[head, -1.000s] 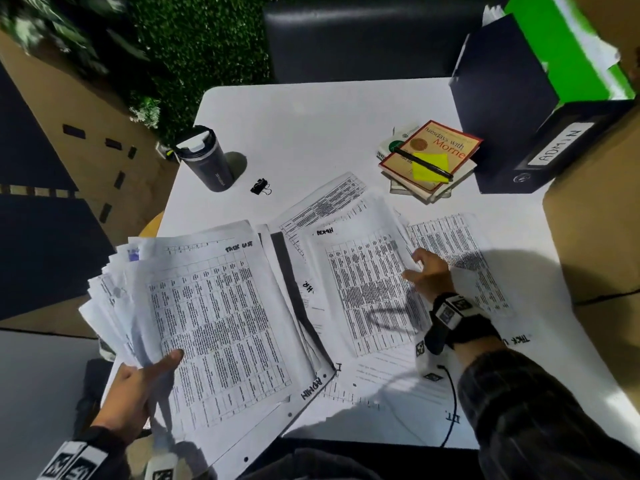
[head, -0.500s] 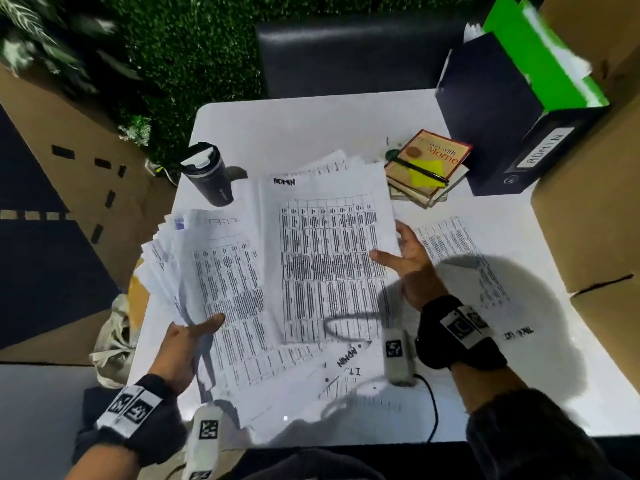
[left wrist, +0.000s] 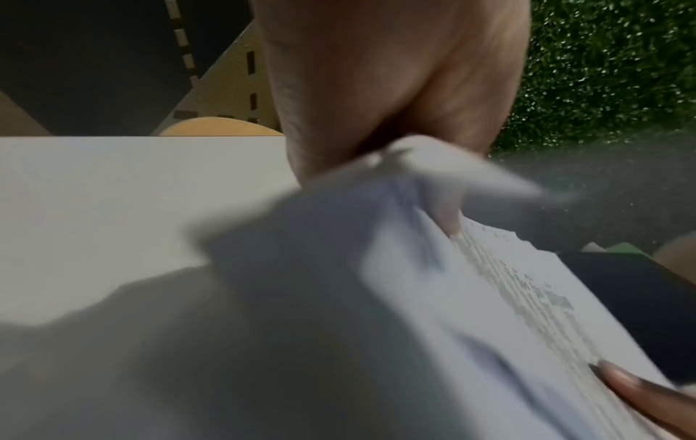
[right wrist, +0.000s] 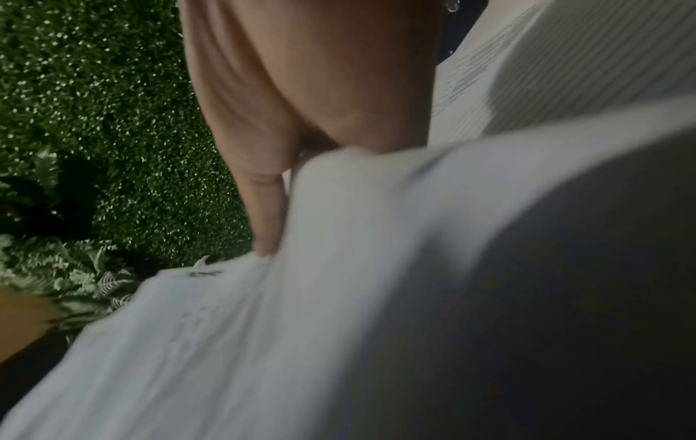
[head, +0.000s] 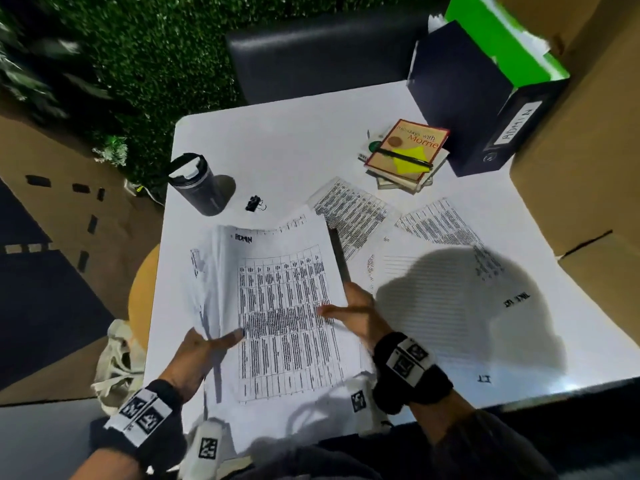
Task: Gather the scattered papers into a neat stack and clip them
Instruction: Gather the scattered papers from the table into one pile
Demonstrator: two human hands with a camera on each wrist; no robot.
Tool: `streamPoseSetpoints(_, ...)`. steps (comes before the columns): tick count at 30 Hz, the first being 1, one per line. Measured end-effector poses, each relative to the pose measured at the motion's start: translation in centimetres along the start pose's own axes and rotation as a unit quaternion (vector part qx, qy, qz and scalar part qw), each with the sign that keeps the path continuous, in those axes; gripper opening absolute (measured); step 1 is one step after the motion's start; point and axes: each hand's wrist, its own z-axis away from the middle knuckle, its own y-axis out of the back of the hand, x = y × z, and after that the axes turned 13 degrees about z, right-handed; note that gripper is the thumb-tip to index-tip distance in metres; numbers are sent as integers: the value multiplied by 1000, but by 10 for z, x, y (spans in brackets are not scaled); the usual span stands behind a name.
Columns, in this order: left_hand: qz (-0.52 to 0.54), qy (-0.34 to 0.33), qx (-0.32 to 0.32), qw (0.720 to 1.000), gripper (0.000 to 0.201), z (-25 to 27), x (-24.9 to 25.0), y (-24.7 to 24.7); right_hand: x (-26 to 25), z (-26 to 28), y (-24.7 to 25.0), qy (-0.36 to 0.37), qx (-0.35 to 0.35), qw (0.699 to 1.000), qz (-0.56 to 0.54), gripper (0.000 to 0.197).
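A bundle of printed papers (head: 280, 306), its top sheet marked ADMIN, is held over the near side of the white table (head: 294, 147). My left hand (head: 214, 342) grips its left edge with the thumb on top. On the right edge my right hand (head: 343, 311) does the same. The left wrist view shows the papers (left wrist: 376, 297) blurred under the left hand (left wrist: 395, 89). In the right wrist view the sheets (right wrist: 339, 297) lie against the right hand (right wrist: 301, 104). Loose sheets (head: 353, 209) (head: 446, 226) still lie on the table to the right. A black binder clip (head: 254, 203) lies beyond the bundle.
A dark tumbler (head: 199, 185) stands at the table's left edge near the clip. Books with a pen and yellow note (head: 407, 150) sit at the back right beside a dark ADMIN file box (head: 485, 109). Cardboard boxes (head: 588, 150) flank the right side. A black chair (head: 311, 53) stands behind.
The right hand lifted the ADMIN sheets off the table and brought them left onto the left hand's fanned bundle. The fan has closed up, and both hands now hold one bundle.
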Motion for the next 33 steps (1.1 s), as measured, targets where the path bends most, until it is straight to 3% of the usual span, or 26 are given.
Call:
streamPoseSetpoints(1,-14,1,34,999,76,0,-2,8,0,1,2,0,-11,1000,7,45)
streamPoseSetpoints(2,-10,-4,55,998,77,-5,-8,22,-1,0,6,-3,-20,999,32,39)
streamPoseSetpoints(3,-9,-20,78,997,59,-3,-9,32,-1,-1,14,-17,-5,997,75,39)
streamPoseSetpoints(4,10,-27,86,996,64,-8,-22,56,5,-5,24,-28,44,988,144,42)
streamPoseSetpoints(5,14,-15,91,996,67,-3,-23,64,11,-8,38,-40,107,967,228,47)
streamPoseSetpoints(7,34,-21,109,993,65,12,-17,71,27,-3,73,-114,243,891,367,60)
streamPoseSetpoints(9,58,-32,125,990,51,23,-13,84,40,17,108,-231,337,814,412,77)
streamPoseSetpoints(10,35,-23,142,989,42,30,-11,88,46,26,124,-274,365,792,406,86)
streamPoseSetpoints(11,11,-27,167,986,47,35,-10,90,51,34,137,-307,380,781,390,95)
streamPoseSetpoints(13,2,-16,202,979,58,40,-17,101,61,42,153,-346,375,782,357,110)
streamPoseSetpoints(15,7,-4,226,974,55,36,-29,116,68,41,160,-346,365,799,330,111)
streamPoseSetpoints(18,2,11,202,979,59,39,-34,123,70,39,164,-296,375,832,283,91)
streamPoseSetpoints(21,8,6,201,980,49,36,-37,120,61,39,161,-233,377,852,278,59)
streamPoseSetpoints(25,5,-5,207,978,51,38,-37,111,27,43,165,-22,440,883,161,45)
streamPoseSetpoints(28,28,-31,202,978,27,42,-33,106,2,43,170,73,430,899,33,31)
streamPoseSetpoints(30,29,-27,187,981,34,41,-36,109,-14,40,169,93,400,912,-25,22)
streamPoseSetpoints(33,-6,9,211,977,46,41,-37,112,-30,22,155,52,379,923,-34,12)
